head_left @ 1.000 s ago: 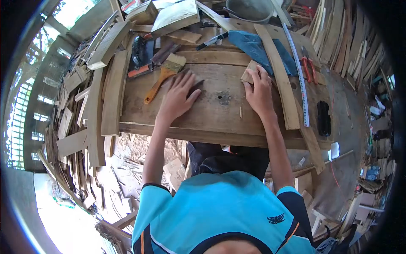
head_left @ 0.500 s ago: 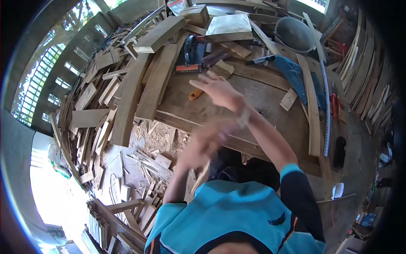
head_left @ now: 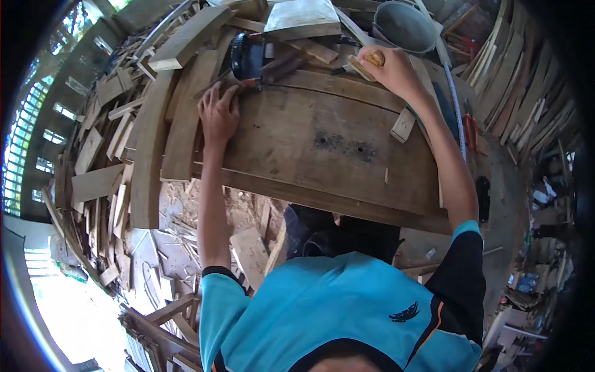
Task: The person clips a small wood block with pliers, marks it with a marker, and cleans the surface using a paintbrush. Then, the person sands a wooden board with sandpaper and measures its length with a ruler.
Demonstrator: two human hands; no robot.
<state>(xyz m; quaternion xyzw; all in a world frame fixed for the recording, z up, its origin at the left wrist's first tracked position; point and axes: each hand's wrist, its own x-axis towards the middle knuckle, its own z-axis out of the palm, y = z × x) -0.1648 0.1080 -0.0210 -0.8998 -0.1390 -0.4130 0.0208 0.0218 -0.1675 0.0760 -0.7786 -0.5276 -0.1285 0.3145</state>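
My right hand (head_left: 396, 74) is closed around the orange-yellow handle of what looks like a wide brush (head_left: 362, 68), held over the far right of the wooden workbench (head_left: 297, 133). Its pale head points left, partly covered by my fingers. At the bench's far left, my left hand (head_left: 219, 115) has its fingers bent over the edge of a black tool with an orange edge (head_left: 246, 62). The tool looks tilted up. Its exact kind and my fingertips' hold are partly hidden.
Long planks (head_left: 152, 142) lie along the left side of the bench. A thick board (head_left: 302, 20) and a grey bucket (head_left: 406, 26) stand at the back. A small wood block (head_left: 403, 125) and red-handled pliers (head_left: 471, 131) lie to the right. Scrap wood is piled left.
My right hand has picked up the brush from the bench middle and moved right with it. My left hand has swung up and left onto the black tool, which now looks tilted.
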